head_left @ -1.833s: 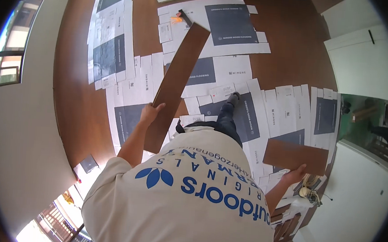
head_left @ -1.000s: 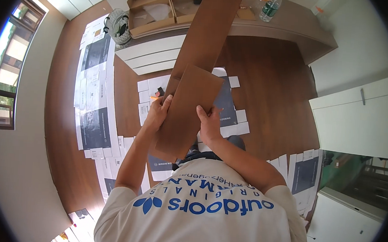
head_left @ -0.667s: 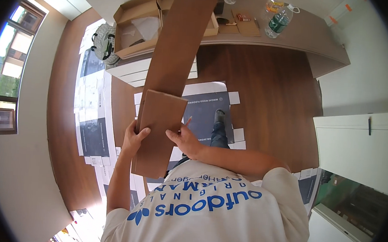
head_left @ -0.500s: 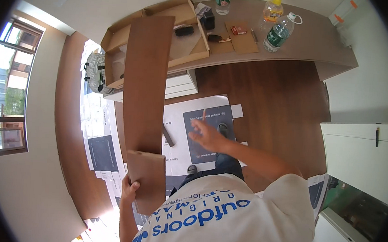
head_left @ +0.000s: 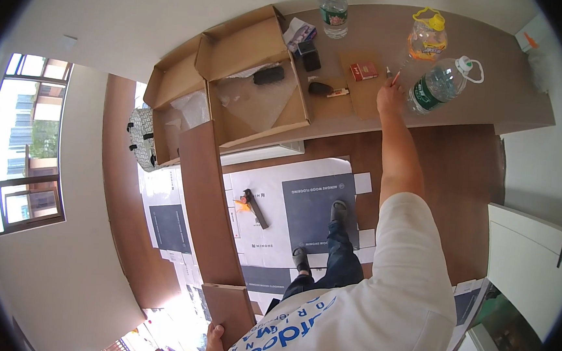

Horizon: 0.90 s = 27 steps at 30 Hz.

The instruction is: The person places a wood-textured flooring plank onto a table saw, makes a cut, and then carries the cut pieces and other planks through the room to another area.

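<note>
My left hand (head_left: 215, 340) grips the edge of a short brown wood board (head_left: 226, 305) at the lower middle. This board overlaps the near end of a long brown floor plank (head_left: 208, 203). The plank runs away from me toward an opened cardboard box; what bears it is hidden. My right arm reaches out over the desk, where my right hand (head_left: 390, 98) is closed around a thin reddish pencil (head_left: 397, 73). Just left of the pencil lies a small pen-like tool (head_left: 388, 71). A green-labelled water bottle (head_left: 433, 90) stands right beside the hand.
The cardboard box (head_left: 250, 137) spans the desk's (head_left: 495, 93) left part. A red packet (head_left: 364, 70), a dark brush-like item (head_left: 320, 88) and more bottles are on the desk. A hammer (head_left: 257, 211) lies on the printed floor sheeting (head_left: 263, 243). White cabinets (head_left: 523, 248) stand right.
My right hand has moved from above the floor to the desk beside the bottle. The plank's far end has dropped away from over the box. My left hand keeps the short board.
</note>
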Each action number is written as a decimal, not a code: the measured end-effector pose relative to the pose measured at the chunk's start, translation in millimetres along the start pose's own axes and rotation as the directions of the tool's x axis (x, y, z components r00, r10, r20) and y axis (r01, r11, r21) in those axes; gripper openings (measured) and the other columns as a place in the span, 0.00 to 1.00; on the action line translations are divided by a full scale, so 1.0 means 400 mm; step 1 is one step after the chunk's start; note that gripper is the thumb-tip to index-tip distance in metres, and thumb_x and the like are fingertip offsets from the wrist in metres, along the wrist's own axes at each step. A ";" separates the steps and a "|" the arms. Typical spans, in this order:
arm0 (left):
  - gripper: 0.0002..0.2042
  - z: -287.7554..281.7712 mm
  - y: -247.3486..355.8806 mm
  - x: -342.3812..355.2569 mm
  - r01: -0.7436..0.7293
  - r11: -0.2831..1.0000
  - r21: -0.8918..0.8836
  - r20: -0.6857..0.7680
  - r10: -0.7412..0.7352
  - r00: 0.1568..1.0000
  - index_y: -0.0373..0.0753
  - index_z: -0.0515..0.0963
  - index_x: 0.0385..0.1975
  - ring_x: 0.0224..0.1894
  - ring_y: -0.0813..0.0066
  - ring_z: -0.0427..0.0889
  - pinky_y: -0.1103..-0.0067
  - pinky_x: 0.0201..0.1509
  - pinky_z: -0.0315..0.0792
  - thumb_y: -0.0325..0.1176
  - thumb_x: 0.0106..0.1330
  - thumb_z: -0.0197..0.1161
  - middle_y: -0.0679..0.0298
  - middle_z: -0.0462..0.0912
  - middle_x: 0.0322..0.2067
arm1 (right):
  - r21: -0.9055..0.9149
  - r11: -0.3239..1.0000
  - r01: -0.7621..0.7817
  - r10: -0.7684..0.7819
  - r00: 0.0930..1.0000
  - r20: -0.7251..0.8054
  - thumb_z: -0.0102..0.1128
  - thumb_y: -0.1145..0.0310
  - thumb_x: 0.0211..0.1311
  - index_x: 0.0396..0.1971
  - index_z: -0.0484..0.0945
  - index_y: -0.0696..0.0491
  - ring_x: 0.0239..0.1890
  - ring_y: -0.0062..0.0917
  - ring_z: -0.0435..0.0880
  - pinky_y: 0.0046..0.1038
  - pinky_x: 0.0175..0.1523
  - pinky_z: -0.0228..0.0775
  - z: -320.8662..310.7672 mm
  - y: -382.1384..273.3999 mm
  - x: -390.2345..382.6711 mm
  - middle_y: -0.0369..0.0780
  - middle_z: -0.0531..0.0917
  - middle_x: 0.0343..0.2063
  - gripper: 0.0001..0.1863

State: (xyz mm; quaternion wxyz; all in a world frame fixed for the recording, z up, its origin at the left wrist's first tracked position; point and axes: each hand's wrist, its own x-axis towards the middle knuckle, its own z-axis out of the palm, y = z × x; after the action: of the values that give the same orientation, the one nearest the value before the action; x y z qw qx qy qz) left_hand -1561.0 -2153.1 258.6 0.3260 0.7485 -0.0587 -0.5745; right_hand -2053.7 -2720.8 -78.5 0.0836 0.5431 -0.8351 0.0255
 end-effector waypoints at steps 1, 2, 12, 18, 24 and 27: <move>0.43 -0.008 -0.006 0.008 0.008 0.999 -0.050 0.043 -0.006 0.999 0.29 0.67 0.54 0.40 0.66 0.84 0.76 0.43 0.80 0.61 0.50 0.72 0.54 0.81 0.41 | 0.039 0.999 0.003 -0.005 0.998 0.061 0.46 0.67 0.69 0.62 0.68 0.52 0.53 0.38 0.79 0.39 0.58 0.70 -0.002 0.009 0.002 0.47 0.75 0.57 0.22; 0.42 -0.006 -0.004 0.003 0.018 0.995 -0.101 0.079 -0.010 0.997 0.27 0.66 0.55 0.40 0.64 0.83 0.75 0.44 0.79 0.56 0.52 0.72 0.52 0.81 0.43 | 0.083 0.997 0.008 -0.018 0.992 0.123 0.47 0.68 0.69 0.62 0.68 0.52 0.54 0.37 0.79 0.38 0.56 0.72 -0.017 0.005 -0.008 0.48 0.75 0.58 0.22; 0.44 -0.134 0.010 0.142 -0.246 0.962 0.121 0.376 0.185 0.908 0.28 0.67 0.57 0.45 0.66 0.82 0.77 0.49 0.77 0.62 0.52 0.71 0.55 0.80 0.44 | 0.600 0.796 -0.079 -0.062 0.975 0.211 0.57 0.69 0.60 0.54 0.70 0.50 0.47 0.48 0.81 0.45 0.50 0.76 -0.252 0.195 -0.614 0.52 0.73 0.52 0.21; 0.42 -0.113 0.036 0.308 -0.303 0.918 0.257 0.727 0.023 0.687 0.29 0.66 0.58 0.43 0.62 0.84 0.74 0.44 0.81 0.61 0.58 0.68 0.52 0.81 0.46 | 0.184 0.799 -0.572 0.326 0.670 0.666 0.58 0.65 0.57 0.49 0.74 0.56 0.44 0.51 0.83 0.47 0.50 0.74 -0.193 0.755 -1.519 0.53 0.84 0.40 0.19; 0.40 -0.112 -0.089 0.343 -0.301 0.845 0.441 0.779 -0.195 0.596 0.38 0.68 0.59 0.47 0.67 0.81 0.77 0.46 0.79 0.62 0.54 0.70 0.59 0.81 0.48 | -0.027 0.015 -1.000 0.912 0.003 0.410 0.54 0.64 0.59 0.39 0.79 0.62 0.46 0.54 0.82 0.47 0.51 0.74 -0.411 0.896 -2.497 0.60 0.82 0.40 0.16; 0.40 0.013 -0.201 0.183 -0.321 0.795 0.515 0.809 -0.326 0.489 0.37 0.66 0.61 0.49 0.67 0.80 0.76 0.46 0.79 0.59 0.55 0.70 0.58 0.79 0.48 | -0.114 -0.222 -0.968 0.909 -0.248 0.334 0.56 0.65 0.58 0.40 0.80 0.61 0.44 0.51 0.84 0.46 0.48 0.76 -0.462 0.839 -3.006 0.57 0.84 0.39 0.16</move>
State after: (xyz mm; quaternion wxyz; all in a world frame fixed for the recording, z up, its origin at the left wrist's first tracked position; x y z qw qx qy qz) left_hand -1564.4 -2126.5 153.3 -0.0090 0.4139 -0.3947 -0.8202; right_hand -1862.5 -1473.3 -81.6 -0.1479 -0.3066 -0.9368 0.0805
